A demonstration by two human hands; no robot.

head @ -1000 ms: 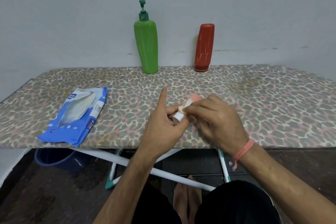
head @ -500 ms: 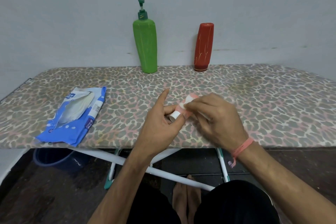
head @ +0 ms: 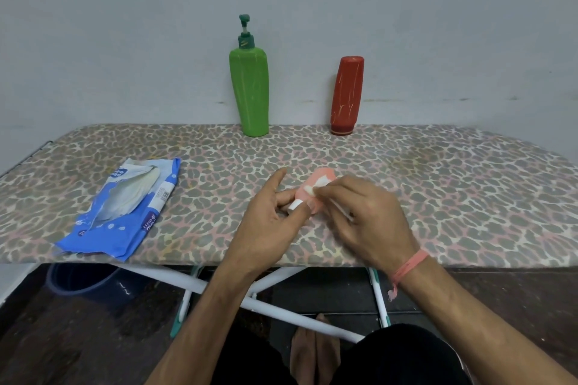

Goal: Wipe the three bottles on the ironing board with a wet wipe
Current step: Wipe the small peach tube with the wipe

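A: How far along are you?

B: You're pinching the pink bottle (head: 314,189) in your left hand (head: 269,222), low over the ironing board (head: 438,197), white cap toward you, long axis slanting away rightward. Your right hand (head: 366,216) is pressing the wet wipe (head: 322,181) on it.

A: What's left?

B: Seemingly the green bottle (head: 250,91) and red bottle (head: 347,97), standing upright at the wall.

Ironing board (head: 438,184) cover: leopard-spot pattern in grey, pink and cream. Centre rear: green pump bottle (head: 249,91) with darker green pump, and red bottle (head: 347,95) bearing pale streaks; centre frame: small pink bottle (head: 316,189) with white cap. Left of frame: blue-and-white wipe packet (head: 125,212); lower right: pink wristband (head: 408,266).
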